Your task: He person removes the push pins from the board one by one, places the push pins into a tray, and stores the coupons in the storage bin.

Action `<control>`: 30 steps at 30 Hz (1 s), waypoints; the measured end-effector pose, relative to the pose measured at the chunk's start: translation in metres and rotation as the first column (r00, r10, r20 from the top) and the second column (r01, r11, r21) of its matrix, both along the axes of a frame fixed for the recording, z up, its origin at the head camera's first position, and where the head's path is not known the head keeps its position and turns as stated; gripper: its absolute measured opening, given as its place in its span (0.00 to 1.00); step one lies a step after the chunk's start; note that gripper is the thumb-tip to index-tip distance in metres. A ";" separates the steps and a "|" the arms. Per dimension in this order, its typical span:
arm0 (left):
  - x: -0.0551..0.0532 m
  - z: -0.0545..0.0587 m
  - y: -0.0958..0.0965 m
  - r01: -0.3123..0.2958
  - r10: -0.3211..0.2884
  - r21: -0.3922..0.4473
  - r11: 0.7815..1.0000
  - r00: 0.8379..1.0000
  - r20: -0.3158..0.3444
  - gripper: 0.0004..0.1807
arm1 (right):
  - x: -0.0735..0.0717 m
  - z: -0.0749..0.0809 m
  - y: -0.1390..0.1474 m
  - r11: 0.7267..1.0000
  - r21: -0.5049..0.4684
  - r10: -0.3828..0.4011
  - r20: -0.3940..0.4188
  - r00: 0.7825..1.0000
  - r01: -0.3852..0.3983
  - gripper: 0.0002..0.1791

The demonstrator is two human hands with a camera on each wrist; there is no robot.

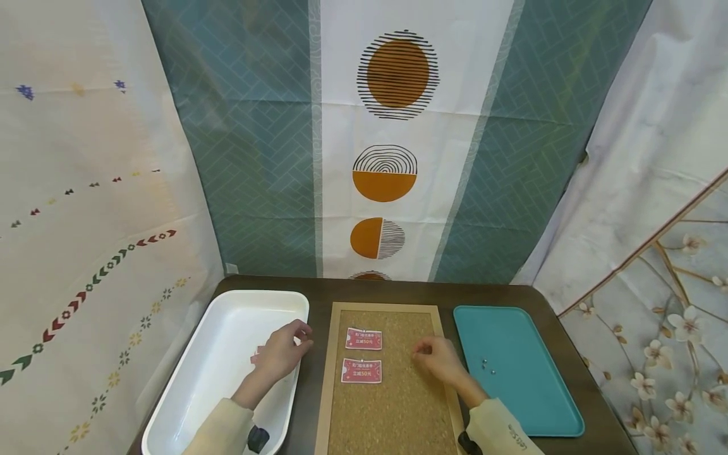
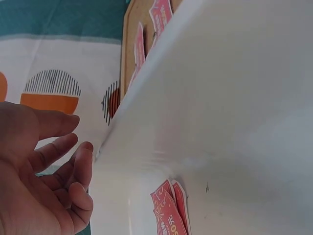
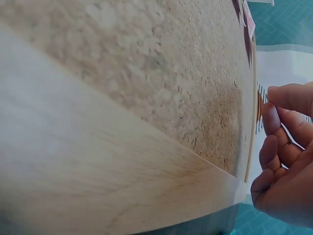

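My left hand (image 1: 280, 349) is over the right side of a white tray (image 1: 188, 366), fingers loosely bent and nothing between them. Below it in the tray lie several pink paper coupons (image 2: 168, 210), partly hidden by the hand in the head view. My right hand (image 1: 440, 360) hovers at the right side of a wood-framed corkboard (image 1: 392, 411). Its thumb (image 3: 288, 95) and index fingertip come close together, with no object showing between them. Two pink coupons, an upper one (image 1: 364, 339) and a lower one (image 1: 361, 371), are on the board's left half, each with a small pin at its top edge.
To the right of the corkboard is a teal tray (image 1: 529, 379) with a few small silver pins (image 1: 485, 364) in it. The dark table (image 1: 324, 289) carries both trays and the board. A patterned curtain (image 1: 267, 158) hangs behind, with light cloths on both sides.
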State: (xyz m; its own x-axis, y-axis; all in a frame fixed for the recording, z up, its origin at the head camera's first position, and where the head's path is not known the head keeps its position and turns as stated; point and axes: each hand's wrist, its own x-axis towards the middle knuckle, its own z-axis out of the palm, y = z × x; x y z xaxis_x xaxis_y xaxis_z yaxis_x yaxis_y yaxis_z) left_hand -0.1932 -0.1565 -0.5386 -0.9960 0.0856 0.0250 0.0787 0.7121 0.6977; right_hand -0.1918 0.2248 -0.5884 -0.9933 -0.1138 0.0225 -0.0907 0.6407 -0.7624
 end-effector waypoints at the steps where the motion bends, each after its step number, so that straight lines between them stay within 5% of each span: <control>1: 0.000 0.000 0.001 0.003 -0.003 0.001 1.000 1.000 -0.004 0.12 | 0.000 0.000 -0.001 1.000 -0.010 0.001 0.004 1.000 -0.001 0.03; 30: 0.008 -0.004 0.036 0.105 -0.104 0.040 0.994 0.994 -0.023 0.11 | -0.001 -0.003 -0.027 0.987 0.007 0.163 0.008 0.987 -0.163 0.04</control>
